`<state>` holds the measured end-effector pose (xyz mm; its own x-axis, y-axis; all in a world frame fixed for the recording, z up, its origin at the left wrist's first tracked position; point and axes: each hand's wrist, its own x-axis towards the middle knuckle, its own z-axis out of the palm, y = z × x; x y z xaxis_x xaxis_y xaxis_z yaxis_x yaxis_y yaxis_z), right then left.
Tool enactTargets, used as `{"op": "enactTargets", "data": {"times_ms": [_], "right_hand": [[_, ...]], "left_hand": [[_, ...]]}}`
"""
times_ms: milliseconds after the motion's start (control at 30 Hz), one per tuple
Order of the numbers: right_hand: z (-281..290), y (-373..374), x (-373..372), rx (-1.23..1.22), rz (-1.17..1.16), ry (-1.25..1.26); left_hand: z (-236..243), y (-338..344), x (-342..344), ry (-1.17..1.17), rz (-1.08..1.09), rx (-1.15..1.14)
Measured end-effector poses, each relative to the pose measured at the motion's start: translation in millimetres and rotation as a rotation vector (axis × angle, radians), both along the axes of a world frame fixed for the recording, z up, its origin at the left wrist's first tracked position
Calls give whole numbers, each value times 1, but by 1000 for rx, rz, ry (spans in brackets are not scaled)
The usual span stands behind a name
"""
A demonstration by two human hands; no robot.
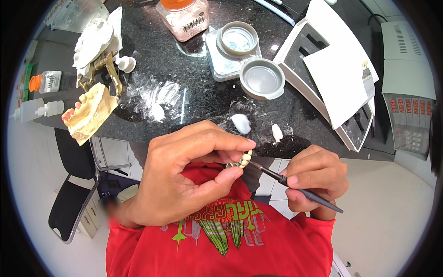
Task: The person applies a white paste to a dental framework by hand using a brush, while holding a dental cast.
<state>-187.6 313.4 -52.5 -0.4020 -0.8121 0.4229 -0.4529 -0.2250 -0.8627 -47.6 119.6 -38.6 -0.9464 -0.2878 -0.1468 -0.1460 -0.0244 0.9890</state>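
Between thumb and fingertips, my left hand [184, 171] pinches a small curved dental bridge [245, 159]. Its tooth shapes are cream-coloured, and the end near my thumb shows bare grey metal. My right hand [318, 177] grips a slim dark brush [278, 177] like a pen. The brush's fine tip points left and meets, or nearly meets, the cream teeth; I cannot tell which. Just beyond my fingers, a white cotton-like wad [241, 123] and a smaller white scrap [277, 133] lie on the black speckled counter [203, 104].
At left, a yellow plaster dental model [92, 111] sits by a brass articulator [104, 69] and small bottles [50, 108]. White powder [159, 99] is smeared nearby. Farther back stand an orange-lidded jar [184, 18] and round grey dishes [262, 78]. An open white box [332, 83] and a control unit [408, 92] occupy the right.
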Motion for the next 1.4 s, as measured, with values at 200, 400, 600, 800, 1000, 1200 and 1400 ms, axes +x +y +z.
{"op": "enactTargets", "data": {"times_ms": [200,400,600,800,1000,1200,1400], "right_hand": [[1,0,0,9,4,2],[-1,1,0,1,1,-13],[0,2,2,9,-9,-37],[9,18,2,-154,-176,-67],[72,-24,-49,-94,-345,223],[86,-108,-85,445,-351,414],[51,-155,-95,654,-273,729]], "left_hand": [[0,0,-1,1,-1,0],[1,0,-1,-1,0,-7],[1,0,0,-5,0,-8],[1,0,3,-4,5,43],[0,-4,14,92,30,72],[-13,-10,27,257,239,112],[-13,-17,32,273,279,195]]}}
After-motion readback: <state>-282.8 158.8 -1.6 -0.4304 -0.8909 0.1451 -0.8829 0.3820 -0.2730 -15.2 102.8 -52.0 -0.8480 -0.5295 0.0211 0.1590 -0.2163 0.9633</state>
